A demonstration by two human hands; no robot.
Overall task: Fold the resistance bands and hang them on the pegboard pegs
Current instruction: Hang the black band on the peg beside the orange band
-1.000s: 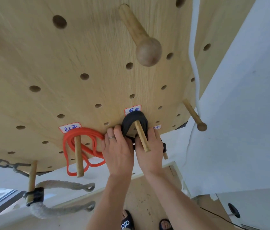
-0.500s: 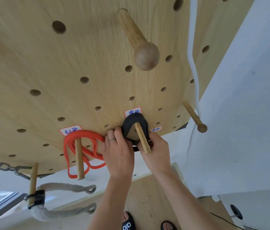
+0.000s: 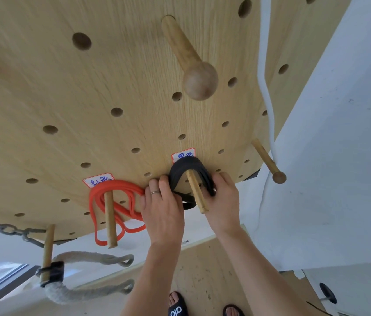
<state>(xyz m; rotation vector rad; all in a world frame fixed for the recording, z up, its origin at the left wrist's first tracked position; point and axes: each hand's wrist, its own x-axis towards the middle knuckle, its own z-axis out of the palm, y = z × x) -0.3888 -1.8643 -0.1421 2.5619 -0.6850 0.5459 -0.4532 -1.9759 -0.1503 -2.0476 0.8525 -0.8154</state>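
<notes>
A folded black resistance band [image 3: 186, 171] is looped over a plain wooden peg [image 3: 197, 193] on the wooden pegboard [image 3: 116, 76], under a white label. My left hand [image 3: 163, 208] grips the band's left side, and my right hand [image 3: 222, 197] grips its right side next to the peg. The band's lower folds are partly hidden behind my hands. To the left, a folded red resistance band [image 3: 116, 202] hangs on another wooden peg [image 3: 110, 221] under its own label.
A large round-headed peg [image 3: 191, 62] juts out above. A smaller knobbed peg [image 3: 268, 161] sticks out at the right by a white wall [image 3: 339, 156] and white cord [image 3: 265, 71]. A chain [image 3: 2, 228] and thick rope [image 3: 84, 277] hang lower left.
My right hand has shifted up along the band's right side, closer to the peg. The left hand stays on the left side. The red band has not moved.
</notes>
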